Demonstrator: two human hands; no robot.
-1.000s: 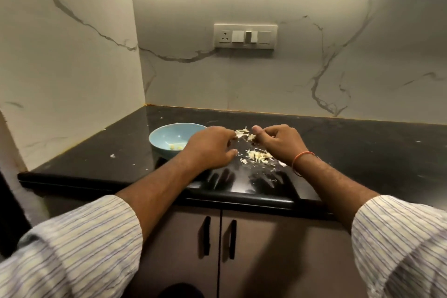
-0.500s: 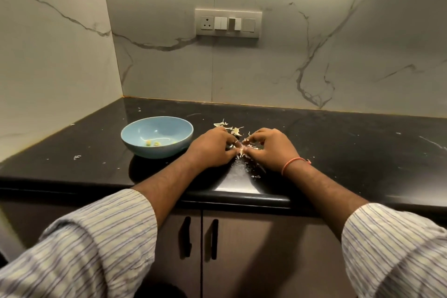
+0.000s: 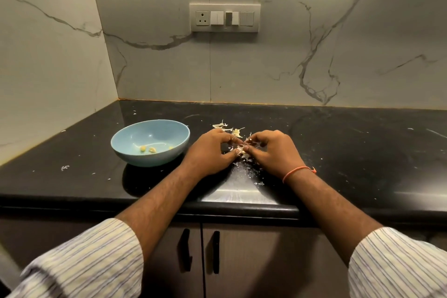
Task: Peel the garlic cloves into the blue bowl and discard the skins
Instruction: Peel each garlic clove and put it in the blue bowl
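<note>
The blue bowl (image 3: 125,145) sits on the black counter left of my hands, with a few peeled yellowish cloves (image 3: 148,149) on its bottom. My left hand (image 3: 210,150) and my right hand (image 3: 273,150) meet just right of the bowl, low over the counter. Fingers of both hands are curled and pinch a small garlic clove (image 3: 241,151) with papery skin between the fingertips. Loose white skins (image 3: 228,127) lie just behind the hands, and small flakes (image 3: 246,169) lie under and in front of them.
The black counter (image 3: 350,152) ends in a rounded front edge near me, with cabinet doors and two dark handles (image 3: 200,251) below. Marble walls close off the back and left. A switch plate (image 3: 224,17) sits on the back wall. Tiny white scraps dot the counter at left.
The view has tilted down and shifted, so the bowl's inside now shows. My hands came together from slightly apart and lowered close to the counter, and now pinch the clove between them.
</note>
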